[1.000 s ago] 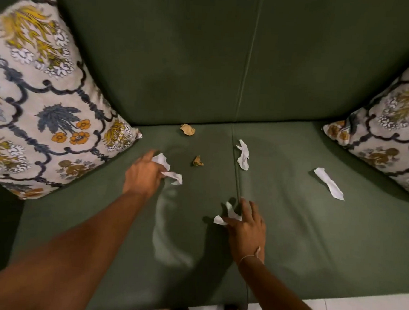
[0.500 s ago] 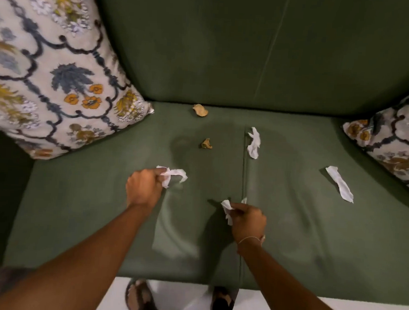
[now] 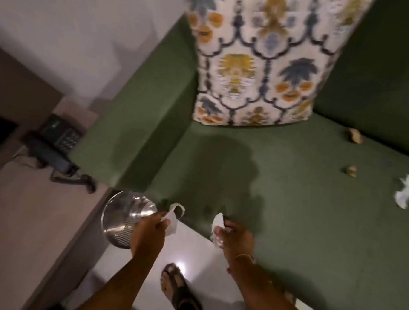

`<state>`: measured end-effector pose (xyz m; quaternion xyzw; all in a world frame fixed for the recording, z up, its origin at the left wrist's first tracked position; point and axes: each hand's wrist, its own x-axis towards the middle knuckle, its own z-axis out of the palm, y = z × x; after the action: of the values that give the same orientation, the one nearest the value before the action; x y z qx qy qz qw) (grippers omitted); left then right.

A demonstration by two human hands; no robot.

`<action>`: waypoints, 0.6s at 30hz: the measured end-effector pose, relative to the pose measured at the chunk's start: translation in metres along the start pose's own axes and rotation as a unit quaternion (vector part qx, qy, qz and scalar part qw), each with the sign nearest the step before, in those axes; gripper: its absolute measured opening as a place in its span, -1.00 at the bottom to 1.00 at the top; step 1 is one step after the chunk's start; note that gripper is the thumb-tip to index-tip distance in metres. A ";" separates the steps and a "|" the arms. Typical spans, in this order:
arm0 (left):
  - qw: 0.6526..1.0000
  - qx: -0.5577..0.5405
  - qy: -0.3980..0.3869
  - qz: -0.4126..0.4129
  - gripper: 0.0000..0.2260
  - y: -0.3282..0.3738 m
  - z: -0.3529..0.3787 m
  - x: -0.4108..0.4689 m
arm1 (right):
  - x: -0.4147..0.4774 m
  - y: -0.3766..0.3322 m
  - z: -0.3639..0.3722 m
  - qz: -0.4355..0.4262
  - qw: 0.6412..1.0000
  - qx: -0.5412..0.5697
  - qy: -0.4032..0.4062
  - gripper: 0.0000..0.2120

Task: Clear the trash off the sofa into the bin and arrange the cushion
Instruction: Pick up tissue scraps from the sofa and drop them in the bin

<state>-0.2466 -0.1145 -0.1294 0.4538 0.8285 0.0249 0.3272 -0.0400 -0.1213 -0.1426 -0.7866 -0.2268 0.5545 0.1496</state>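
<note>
View has swung left since 0.5 s ago — the sofa (image 3: 289, 232) arm, a wall and a side counter (image 3: 15, 215) with a phone (image 3: 55, 143) now show, and the left cushion (image 3: 259, 62) fills the top centre, propped in the corner of the seat. Right cushion out of frame.

Both hands have lifted off the seat and moved to its front left edge. Left hand (image 3: 148, 233) pinches a white tissue (image 3: 174, 219) between thumb and fingers; it is held over the floor, just right of the bin (image 3: 122, 221). The hand overlaps the bin's rim. Right hand (image 3: 234, 235) is closed on a second crumpled scrap (image 3: 217, 230), above the seat edge.

Bin: shiny metal, open top, standing on the floor between counter and sofa arm — contents unclear, blurred.

Left on the seat, far right: two brown bits (image 3: 354, 139) and (image 3: 351, 170), and one white paper (image 3: 404, 194). Earlier's long white strip is outside the view.

A sandalled foot (image 3: 178, 290) shows on the white floor.
</note>
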 end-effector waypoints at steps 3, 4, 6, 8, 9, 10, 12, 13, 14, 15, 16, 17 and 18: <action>0.994 -0.058 -0.008 -0.098 -0.76 -0.066 -0.015 0.035 | -0.012 -0.016 0.075 -0.028 0.998 -0.038 -0.034 -0.78; 0.988 -0.095 -0.017 -0.123 -0.77 -0.086 -0.017 0.048 | -0.014 -0.021 0.100 -0.030 0.998 -0.044 -0.038 -0.76; 0.974 -0.150 -0.024 -0.170 -0.79 -0.120 -0.013 0.070 | -0.014 -0.030 0.146 -0.027 0.995 -0.075 -0.055 -0.74; 0.966 -0.162 -0.029 -0.199 -0.81 -0.142 -0.008 0.085 | -0.008 -0.035 0.184 -0.027 0.992 -0.105 -0.071 -0.75; 0.964 -0.170 -0.026 -0.205 -0.81 -0.151 -0.006 0.090 | -0.004 -0.036 0.202 -0.036 0.989 -0.125 -0.072 -0.74; 0.962 -0.176 -0.023 -0.206 -0.79 -0.157 -0.005 0.094 | 0.000 -0.037 0.217 -0.046 0.986 -0.146 -0.064 -0.73; 0.964 -0.164 -0.026 -0.206 -0.72 -0.163 -0.007 0.097 | 0.007 -0.038 0.236 -0.048 0.984 -0.164 -0.050 -0.70; 0.967 -0.152 -0.030 -0.203 -0.69 -0.165 -0.008 0.098 | 0.008 -0.038 0.243 -0.036 0.984 -0.162 -0.059 -0.67; 0.969 -0.146 -0.032 -0.199 -0.66 -0.168 -0.009 0.099 | 0.009 -0.038 0.247 -0.019 0.984 -0.161 -0.074 -0.63; 0.969 -0.148 -0.034 -0.197 -0.63 -0.170 -0.010 0.099 | 0.009 -0.038 0.249 -0.002 0.983 -0.159 -0.089 -0.61; 0.965 -0.163 -0.035 -0.200 -0.61 -0.171 -0.013 0.099 | 0.009 -0.037 0.249 0.010 0.982 -0.160 -0.101 -0.59; 0.961 -0.185 -0.031 -0.204 -0.60 -0.172 -0.015 0.099 | 0.010 -0.036 0.249 0.015 0.981 -0.159 -0.108 -0.59; 0.957 -0.203 -0.027 -0.206 -0.62 -0.173 -0.019 0.097 | 0.009 -0.036 0.247 0.016 0.981 -0.157 -0.109 -0.60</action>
<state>-0.4211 -0.1368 -0.2241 0.1974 0.8725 0.1125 0.4326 -0.2764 -0.0903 -0.2165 -0.7388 -0.3132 0.5966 -0.0102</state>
